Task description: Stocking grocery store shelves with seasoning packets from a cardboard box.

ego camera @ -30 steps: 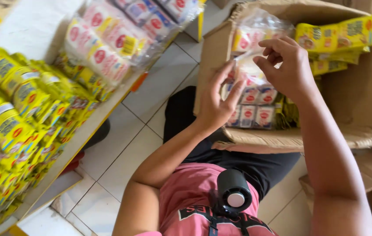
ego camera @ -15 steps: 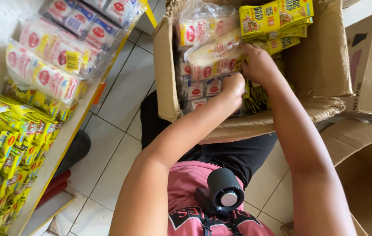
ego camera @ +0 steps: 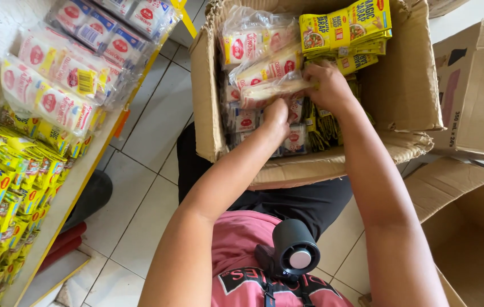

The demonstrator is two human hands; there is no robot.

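Both hands are sunk into the open cardboard box [ego camera: 316, 165] that rests on the lap. Right hand [ego camera: 328, 86]: its grip is pressed around the end of a clear plastic bundle of small red-and-white sachets [ego camera: 270, 88], fingers curled over the top edge. Left hand [ego camera: 276, 116]: it is closed just below the same bundle, apparently pinching its underside, though the fingertips are hidden behind the knuckles and the wrapping. The bundle lies across the middle of the box, tilted, between the two hands and touching both.

More of the same sachet bundles [ego camera: 253, 42] are stacked toward the far left of the box, and a stack of yellow packets [ego camera: 347, 28] is set at the far right, just beside the right hand. What lies deeper in the box is hard to make out under glare and plastic.

To the left, a shelf [ego camera: 68, 193] carries bagged red-and-white packets [ego camera: 54, 85] and rows of yellow sachets [ego camera: 3, 187]. At the right, two further cardboard boxes [ego camera: 475, 96] stand on the tiled floor [ego camera: 145, 187], the nearer one cut off by the frame. A small black fan [ego camera: 293, 253] is worn at the chest.
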